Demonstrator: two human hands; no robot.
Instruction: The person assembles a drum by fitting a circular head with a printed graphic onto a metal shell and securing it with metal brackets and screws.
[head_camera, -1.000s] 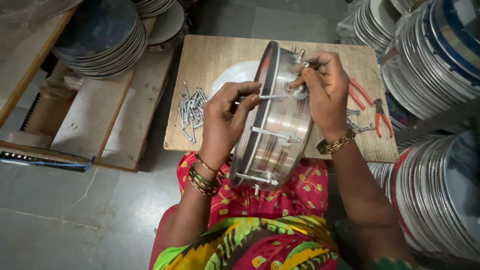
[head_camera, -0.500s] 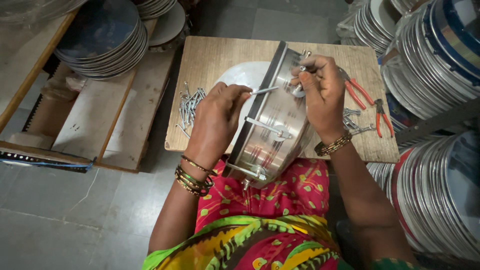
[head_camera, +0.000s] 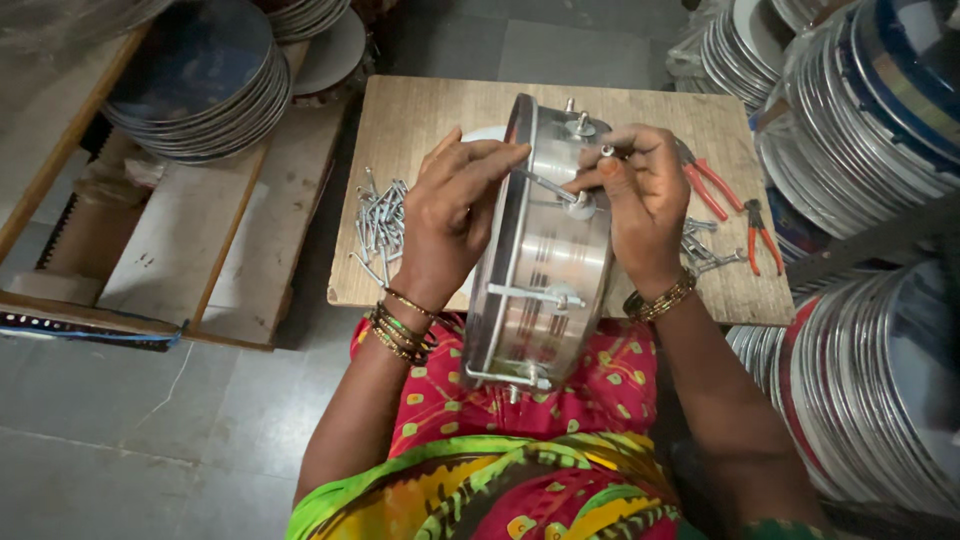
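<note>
Now the drum (head_camera: 545, 255) is standing on edge, its lower rim resting on the lap and its upper part leaning over the desk (head_camera: 430, 110). The left hand (head_camera: 455, 205) is lying across the dark hoop, fingers (head_camera: 490, 165) curled over the rim and pressing on a thin rod (head_camera: 545, 185) that runs across the shell. The right hand (head_camera: 640, 190) is pinching something small and metallic at a lug near the top, fingers closed tight round it; what exactly it is, I cannot tell.

That shell is looking like thin polished metal, so I am judging it stiff but fairly light, and slick under the fingers. The smooth wall is offering little purchase; the hoop edge and the rods are looking like the better places to take hold, as the left hand is doing. Balanced on its rim, it is likely to roll unless one hand is steadying it.

A heap of bolts (head_camera: 380, 215) is lying on the desk just beside the left hand. Orange pliers (head_camera: 710, 180) are lying to the right, more hardware near them. Stacks of hoops (head_camera: 200, 90) are crowding both sides.
</note>
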